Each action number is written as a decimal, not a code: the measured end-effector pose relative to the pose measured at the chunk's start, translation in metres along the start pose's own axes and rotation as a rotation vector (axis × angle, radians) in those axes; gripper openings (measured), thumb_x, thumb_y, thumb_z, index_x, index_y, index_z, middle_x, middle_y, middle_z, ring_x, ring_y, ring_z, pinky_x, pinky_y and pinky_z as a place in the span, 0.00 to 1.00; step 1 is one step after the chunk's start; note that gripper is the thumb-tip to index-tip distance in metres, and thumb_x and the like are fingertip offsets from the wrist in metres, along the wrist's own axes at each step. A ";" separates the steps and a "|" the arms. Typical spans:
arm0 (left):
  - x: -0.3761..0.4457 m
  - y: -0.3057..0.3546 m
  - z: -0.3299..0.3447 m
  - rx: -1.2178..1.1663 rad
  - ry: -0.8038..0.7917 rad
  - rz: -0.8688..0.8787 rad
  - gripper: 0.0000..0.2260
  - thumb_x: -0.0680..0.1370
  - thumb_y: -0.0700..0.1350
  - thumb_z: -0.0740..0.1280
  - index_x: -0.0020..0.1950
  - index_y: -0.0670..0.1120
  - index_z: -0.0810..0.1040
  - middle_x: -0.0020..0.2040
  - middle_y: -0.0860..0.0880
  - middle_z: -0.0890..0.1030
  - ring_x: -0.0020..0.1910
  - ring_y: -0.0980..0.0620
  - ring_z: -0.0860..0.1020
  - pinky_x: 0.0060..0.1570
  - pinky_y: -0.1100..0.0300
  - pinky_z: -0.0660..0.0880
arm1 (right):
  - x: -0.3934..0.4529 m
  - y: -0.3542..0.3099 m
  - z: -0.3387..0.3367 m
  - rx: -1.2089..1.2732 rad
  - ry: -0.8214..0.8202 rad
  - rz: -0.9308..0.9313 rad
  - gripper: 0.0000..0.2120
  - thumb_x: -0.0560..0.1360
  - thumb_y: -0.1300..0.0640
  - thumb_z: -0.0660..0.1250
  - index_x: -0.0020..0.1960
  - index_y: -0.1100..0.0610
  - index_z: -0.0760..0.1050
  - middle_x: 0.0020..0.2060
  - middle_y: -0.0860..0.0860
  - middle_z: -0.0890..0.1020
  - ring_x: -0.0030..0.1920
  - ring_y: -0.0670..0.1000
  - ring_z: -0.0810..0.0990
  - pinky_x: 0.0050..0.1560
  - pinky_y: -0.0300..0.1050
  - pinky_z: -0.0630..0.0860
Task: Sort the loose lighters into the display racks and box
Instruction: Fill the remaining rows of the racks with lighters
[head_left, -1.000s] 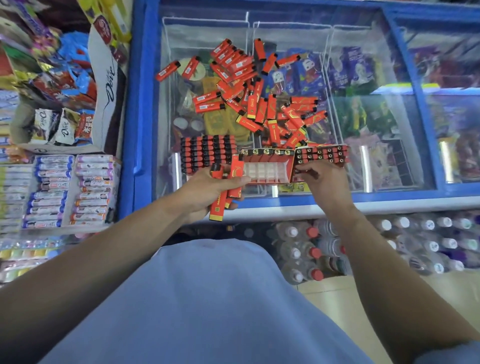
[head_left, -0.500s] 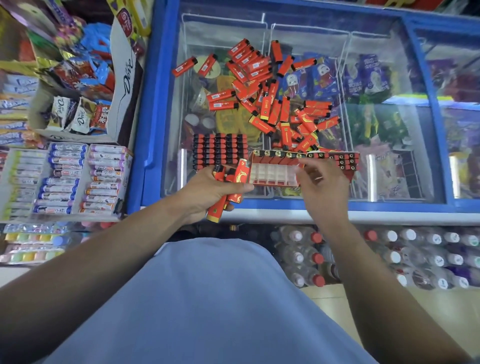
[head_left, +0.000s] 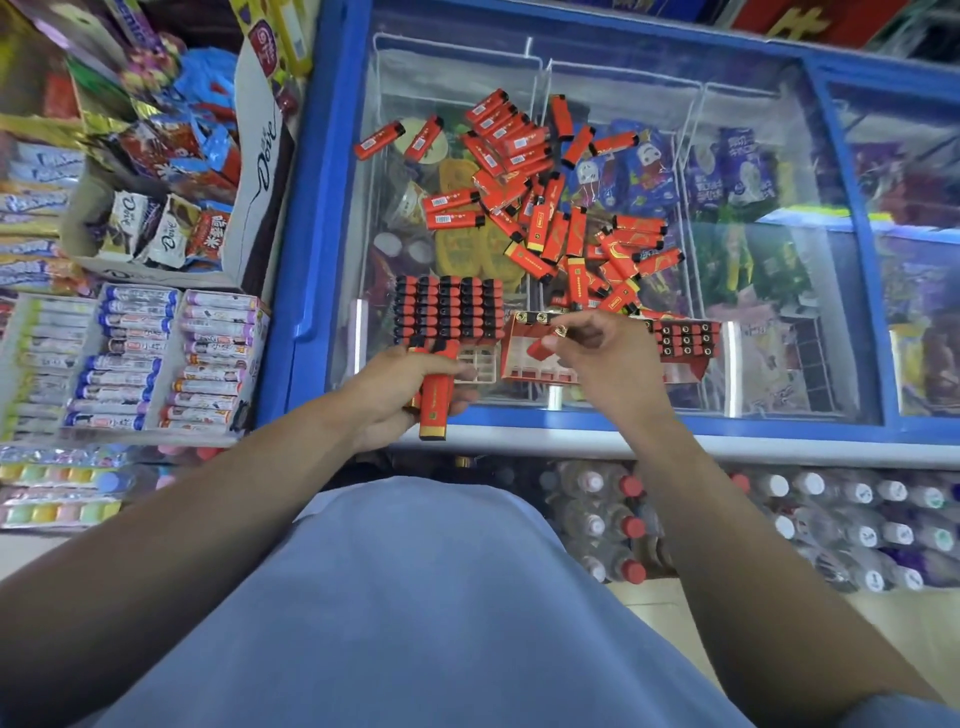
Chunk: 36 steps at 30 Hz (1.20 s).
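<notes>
Loose lighters (head_left: 545, 208) crowd the glass beyond the rack (head_left: 524, 358); left corner apparently bare.

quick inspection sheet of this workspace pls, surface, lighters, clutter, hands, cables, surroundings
surface: glass freezer lid, blue frame.
job's things: loose lighters heaped on the glass; full rack near left; red box partly filled.
clutter: nothing seen beyond the lighters.
hands: left hand grips a lighter bundle; right hand pinches one lighter over the box.
cables: nothing seen.
surroundings: chocolate carton left, bottled drinks below.
</notes>
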<state>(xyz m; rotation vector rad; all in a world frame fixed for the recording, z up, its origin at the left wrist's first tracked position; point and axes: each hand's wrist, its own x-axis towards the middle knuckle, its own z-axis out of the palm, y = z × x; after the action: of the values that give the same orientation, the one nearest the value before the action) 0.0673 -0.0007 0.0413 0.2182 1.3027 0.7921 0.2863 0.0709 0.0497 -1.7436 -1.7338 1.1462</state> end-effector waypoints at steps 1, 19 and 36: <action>-0.001 0.001 -0.001 -0.041 -0.016 -0.017 0.10 0.80 0.35 0.68 0.61 0.39 0.78 0.52 0.41 0.87 0.47 0.45 0.87 0.45 0.55 0.84 | 0.003 0.003 0.004 -0.108 0.004 -0.049 0.09 0.77 0.59 0.74 0.56 0.53 0.84 0.41 0.41 0.86 0.38 0.38 0.81 0.42 0.27 0.75; -0.003 0.018 -0.002 -0.007 -0.098 0.056 0.14 0.81 0.48 0.69 0.64 0.43 0.79 0.56 0.46 0.87 0.48 0.47 0.87 0.46 0.54 0.84 | 0.019 0.033 0.037 -0.579 0.177 -0.372 0.10 0.78 0.57 0.72 0.58 0.50 0.85 0.44 0.46 0.80 0.38 0.50 0.81 0.32 0.41 0.73; 0.003 0.022 0.018 0.295 -0.250 -0.033 0.14 0.80 0.50 0.70 0.62 0.43 0.80 0.54 0.40 0.86 0.50 0.40 0.87 0.48 0.49 0.83 | -0.006 -0.009 0.005 0.423 -0.452 0.343 0.11 0.76 0.59 0.75 0.55 0.63 0.83 0.44 0.60 0.86 0.38 0.49 0.82 0.43 0.42 0.81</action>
<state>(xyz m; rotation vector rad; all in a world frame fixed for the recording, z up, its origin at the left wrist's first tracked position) 0.0753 0.0226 0.0564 0.5132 1.1778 0.5230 0.2775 0.0650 0.0553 -1.6303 -1.2904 2.0179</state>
